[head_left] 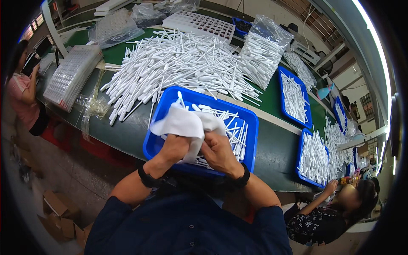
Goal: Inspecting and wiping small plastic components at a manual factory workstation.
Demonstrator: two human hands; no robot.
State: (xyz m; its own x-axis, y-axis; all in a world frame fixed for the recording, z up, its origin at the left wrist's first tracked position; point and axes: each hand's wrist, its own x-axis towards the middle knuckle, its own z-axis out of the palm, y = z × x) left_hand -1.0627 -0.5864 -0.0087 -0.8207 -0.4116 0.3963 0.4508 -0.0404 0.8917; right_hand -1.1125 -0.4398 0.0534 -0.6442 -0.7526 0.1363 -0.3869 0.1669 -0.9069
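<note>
Two bare hands over the blue tray (253, 146), both on one white cloth (183, 121). Left hand (175, 146): fingers curled in, clamped on the bunched cloth, tips tucked out of sight. Right hand (221, 151): thumb and fingers bent together on the cloth's other side, also gripping; can't tell whether anything is wrapped inside the folds. Cloth sits above the tray's left-middle, its lower end hanging down among the white plastic droppers (242, 138) lying in there. Main risk, as I read it: the loose flap snags a dropper and flips it out, since one dropper (181, 100) already pokes up behind the cloth near the far rim. Second: if a thin stem is inside the grip, hard twisting could bend it, and the folds would hide that. Third: tray is right at the near edge of the green table (276, 159), close to the person's body, so a forearm or wristband (242, 175) bump might tip or shift it. Fourth: the loose dropper pile (170, 63) comes up to the far rim, so a nudge could mix the two lots.
</note>
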